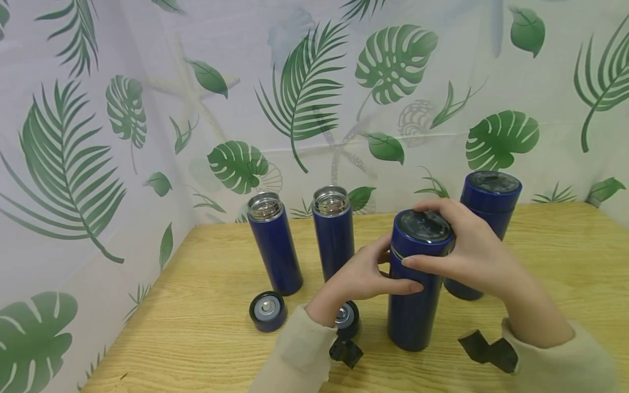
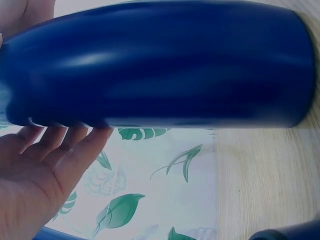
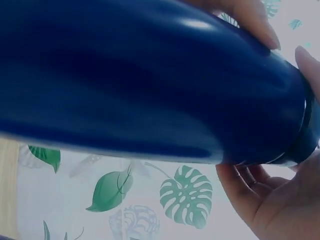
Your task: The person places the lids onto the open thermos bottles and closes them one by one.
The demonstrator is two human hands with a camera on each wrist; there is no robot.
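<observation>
A dark blue thermos bottle (image 1: 413,319) stands upright on the table with its lid (image 1: 423,229) on; a thin gap or ring shows under the lid's edge. My left hand (image 1: 365,275) grips the upper body from the left, thumb across the front. From the right, my right hand (image 1: 469,254) holds the lid, thumb in front and fingers around the far side. In the left wrist view the left fingertips (image 2: 102,131) lie against the blue wall of the bottle. The right wrist view shows both hands near the lid end of the bottle (image 3: 150,90).
Two uncapped blue thermos bottles, a left one (image 1: 276,254) and a middle one (image 1: 334,240), stand behind. A loose lid (image 1: 267,312) lies upturned before them; another lid (image 1: 350,322) is partly behind my left forearm. A capped bottle (image 1: 498,215) stands behind my right hand. A leaf-patterned cloth (image 1: 304,109) hangs behind the wooden table (image 1: 196,327).
</observation>
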